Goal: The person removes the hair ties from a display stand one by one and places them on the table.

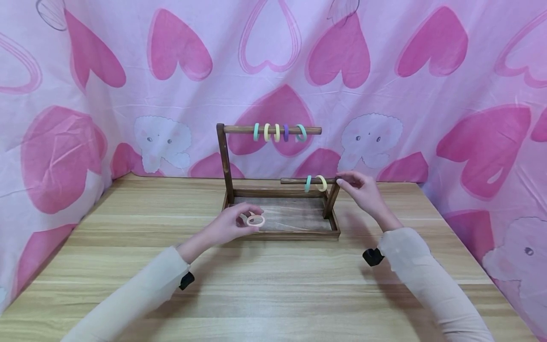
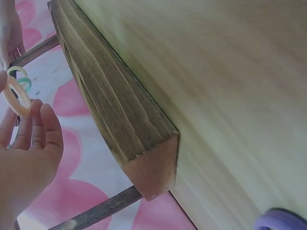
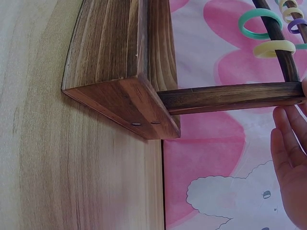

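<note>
A pale peach ring (image 1: 256,220) is pinched between the thumb and fingers of my left hand (image 1: 232,222), over the front left of a dark wooden rack (image 1: 282,234). The left wrist view also shows that ring (image 2: 17,96) at the fingertips. My right hand (image 1: 363,192) grips the top of the rack's short right post (image 1: 331,202) with thumb and fingertips. From this post a lower bar (image 1: 292,181) runs left, carrying a green ring (image 1: 307,184) and a yellow ring (image 1: 322,183). Several green, yellow and purple rings hang on the upper bar (image 1: 239,129).
The rack's tall left post (image 1: 224,159) holds up the upper bar, whose right end is free. A wooden table (image 1: 273,289) lies below, with a pink heart-print cloth (image 1: 265,42) behind it. A purple curved object (image 2: 280,220) shows partly in the left wrist view's corner.
</note>
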`<state>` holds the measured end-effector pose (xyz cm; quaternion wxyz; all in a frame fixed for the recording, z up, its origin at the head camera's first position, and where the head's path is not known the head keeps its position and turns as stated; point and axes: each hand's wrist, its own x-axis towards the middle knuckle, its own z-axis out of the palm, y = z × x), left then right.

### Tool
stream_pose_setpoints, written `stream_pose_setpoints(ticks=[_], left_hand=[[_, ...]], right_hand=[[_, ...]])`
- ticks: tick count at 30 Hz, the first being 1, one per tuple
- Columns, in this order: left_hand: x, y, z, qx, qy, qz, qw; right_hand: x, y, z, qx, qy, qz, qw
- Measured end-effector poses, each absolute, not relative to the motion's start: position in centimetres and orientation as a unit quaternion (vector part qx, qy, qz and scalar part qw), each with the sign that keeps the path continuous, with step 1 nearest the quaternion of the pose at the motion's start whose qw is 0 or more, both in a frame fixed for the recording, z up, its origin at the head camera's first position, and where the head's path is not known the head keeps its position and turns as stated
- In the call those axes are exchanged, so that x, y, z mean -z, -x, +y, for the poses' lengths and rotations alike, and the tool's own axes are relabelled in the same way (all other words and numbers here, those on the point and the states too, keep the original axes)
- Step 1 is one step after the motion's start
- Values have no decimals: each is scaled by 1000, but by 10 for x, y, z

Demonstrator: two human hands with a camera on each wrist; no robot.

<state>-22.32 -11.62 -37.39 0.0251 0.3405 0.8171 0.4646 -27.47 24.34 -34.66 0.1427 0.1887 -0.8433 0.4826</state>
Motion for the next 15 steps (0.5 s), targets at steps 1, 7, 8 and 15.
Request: stream_pose_setpoints(ticks=[1, 7, 8, 15], left_hand=[[375, 222, -118, -463, -342, 817, 25], [379, 217, -124, -458, -353, 815, 39], [379, 215, -125, -456, -354, 815, 42], [385, 209, -134, -450, -360, 815, 56]], right_hand=[[347, 275, 244, -483, -189, -843, 142], [346, 274, 243, -486, -192, -841, 142], [343, 272, 241, -484, -194, -841, 143], [329, 258, 232, -481, -194, -843, 142]])
